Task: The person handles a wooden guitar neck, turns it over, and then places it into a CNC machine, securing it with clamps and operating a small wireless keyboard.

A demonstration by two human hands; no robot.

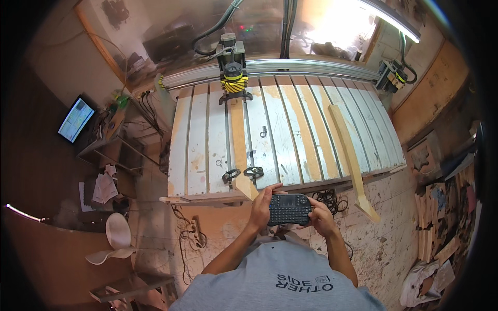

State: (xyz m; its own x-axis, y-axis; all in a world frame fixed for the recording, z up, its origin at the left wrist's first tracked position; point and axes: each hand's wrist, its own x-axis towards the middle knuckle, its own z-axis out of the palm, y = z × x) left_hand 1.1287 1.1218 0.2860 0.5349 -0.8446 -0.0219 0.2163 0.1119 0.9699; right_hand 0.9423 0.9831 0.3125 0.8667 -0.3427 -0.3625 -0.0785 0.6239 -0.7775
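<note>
Between my two hands is a small black handheld keyboard [289, 210], held up in front of my chest. My left hand [262, 210] wraps round its left end, and my right hand [321, 216] grips the right end with the thumb on top. Just beyond, a wooden piece [239, 142] lies lengthwise on the slotted machine bed [205, 150], its angled end jutting over the front edge near my left hand. Two black clamps [253, 172] flank that piece. Over its far end stands the router spindle head [235, 78] with a yellow-and-black striped collar.
A second angled wooden piece [347, 147] lies on the bed's right, overhanging the front. A metal gantry rail [306, 66] spans the back. To the left are a lit monitor [76, 119] and a white chair [118, 230]. Cables [332, 199] hang below the bed; wood offcuts [428, 243] stand at right.
</note>
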